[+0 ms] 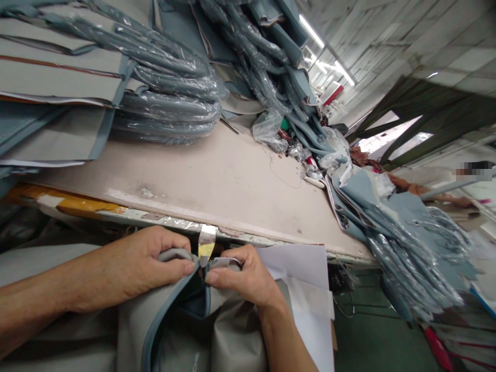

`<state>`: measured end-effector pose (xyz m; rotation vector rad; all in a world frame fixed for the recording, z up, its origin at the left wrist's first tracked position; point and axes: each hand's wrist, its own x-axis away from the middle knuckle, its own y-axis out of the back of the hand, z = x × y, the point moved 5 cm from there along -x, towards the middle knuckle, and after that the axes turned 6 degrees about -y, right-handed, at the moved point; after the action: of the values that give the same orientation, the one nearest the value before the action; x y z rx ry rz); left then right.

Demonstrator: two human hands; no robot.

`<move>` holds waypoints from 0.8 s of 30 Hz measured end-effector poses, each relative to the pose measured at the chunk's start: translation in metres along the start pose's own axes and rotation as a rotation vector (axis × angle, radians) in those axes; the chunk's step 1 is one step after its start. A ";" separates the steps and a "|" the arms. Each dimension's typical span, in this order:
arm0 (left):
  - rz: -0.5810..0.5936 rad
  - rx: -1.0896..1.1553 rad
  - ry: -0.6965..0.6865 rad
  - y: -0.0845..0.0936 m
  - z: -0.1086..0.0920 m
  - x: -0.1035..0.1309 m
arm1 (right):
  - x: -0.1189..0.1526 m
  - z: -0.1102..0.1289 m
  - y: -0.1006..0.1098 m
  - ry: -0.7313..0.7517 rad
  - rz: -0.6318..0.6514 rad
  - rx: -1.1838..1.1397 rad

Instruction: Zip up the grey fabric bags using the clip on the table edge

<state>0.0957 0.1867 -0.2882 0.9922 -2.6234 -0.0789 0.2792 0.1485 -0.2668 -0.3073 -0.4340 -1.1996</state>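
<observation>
The grey, soft-sheeted bag with slate-blue piping lies at 7 o'clock in my view, just below the worktop's front edge, its dark mouth facing up toward me. My left hand, at 8 o'clock, pinches the piped rim between thumb and bent forefinger; my right hand, at 6 o'clock, pinches the rim across a small gap, thumb uppermost. Between my fingertips a flat, tapered silver-and-yellow tab hangs from the edge, pointing down at the bag; I cannot tell whether its tip touches the fabric. At 5 o'clock, just beside my right wrist, are white paper sheets. Beyond spreads the scuffed beige worktop. On it, at 10 o'clock, is a stack of grey and blue panels with plastic-wrapped handles; at 12 o'clock, a looser heap of similar blue pieces, with crumpled clear plastic near its foot. Between 3 and 4 o'clock, a blue plastic-wrapped bundle hangs over the worktop's end, above a green floor.
</observation>
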 end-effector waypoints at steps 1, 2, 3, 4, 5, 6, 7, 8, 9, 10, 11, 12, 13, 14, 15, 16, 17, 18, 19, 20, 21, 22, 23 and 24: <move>0.006 -0.005 -0.005 0.000 -0.001 0.000 | 0.000 0.000 0.000 0.000 0.002 -0.003; 0.008 -0.011 -0.010 0.000 -0.001 0.000 | -0.001 0.001 -0.001 0.000 0.002 -0.007; 0.006 -0.016 -0.011 0.000 -0.002 -0.001 | -0.001 0.001 -0.001 -0.003 0.002 -0.009; 0.001 -0.022 -0.010 0.001 -0.003 -0.002 | -0.001 0.002 -0.001 -0.005 0.001 -0.008; -0.005 -0.027 -0.008 0.001 -0.004 -0.003 | -0.001 0.002 -0.001 -0.008 -0.001 -0.005; -0.010 -0.030 -0.006 0.001 -0.004 -0.003 | -0.002 0.003 -0.001 -0.009 -0.002 -0.003; -0.014 -0.029 -0.004 0.001 -0.004 -0.004 | -0.002 0.004 -0.001 -0.008 -0.003 -0.001; -0.016 -0.024 0.000 0.001 -0.004 -0.005 | -0.002 0.004 -0.001 -0.007 -0.002 -0.001; -0.015 -0.018 0.001 0.001 -0.004 -0.005 | -0.003 0.005 -0.001 -0.006 0.000 0.002; -0.012 -0.013 0.002 0.000 -0.004 -0.005 | -0.003 0.005 -0.001 -0.005 -0.001 0.007; -0.011 -0.017 0.002 0.000 -0.004 -0.005 | -0.003 0.005 -0.001 -0.006 -0.002 0.014; -0.010 -0.028 0.003 0.000 -0.004 -0.004 | -0.004 0.005 -0.001 -0.007 -0.003 0.022; -0.011 -0.039 0.002 0.000 -0.004 -0.004 | -0.004 0.005 -0.001 -0.007 -0.005 0.026; -0.012 -0.045 0.001 0.001 -0.004 -0.004 | -0.005 0.005 0.000 -0.003 -0.008 0.025; -0.011 -0.045 0.002 0.001 -0.004 -0.004 | -0.005 0.006 -0.001 0.002 -0.008 0.021; -0.011 -0.041 0.005 0.001 -0.004 -0.004 | -0.005 0.006 -0.001 0.009 -0.008 0.016; -0.014 -0.039 0.004 0.001 -0.003 -0.005 | -0.005 0.007 -0.001 0.013 -0.006 0.013; -0.017 -0.037 0.002 0.001 -0.003 -0.005 | -0.005 0.007 -0.001 0.016 -0.007 0.013; -0.021 -0.042 -0.003 0.001 -0.002 -0.006 | -0.005 0.007 -0.002 0.014 -0.006 0.016; -0.026 -0.050 -0.011 0.001 -0.002 -0.007 | -0.006 0.007 -0.002 0.010 -0.004 0.019; -0.030 -0.056 -0.019 0.001 -0.001 -0.007 | -0.006 0.007 -0.002 0.007 -0.005 0.019; -0.032 -0.057 -0.024 0.001 0.000 -0.008 | -0.006 0.007 -0.002 0.006 -0.006 0.016; -0.030 -0.053 -0.025 0.001 0.002 -0.008 | -0.006 0.007 -0.001 0.006 -0.007 0.012; -0.026 -0.048 -0.024 0.001 0.003 -0.008 | -0.006 0.007 -0.001 0.005 -0.008 0.009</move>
<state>0.1002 0.1924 -0.2934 1.0147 -2.6176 -0.1607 0.2753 0.1559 -0.2637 -0.2951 -0.4365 -1.2053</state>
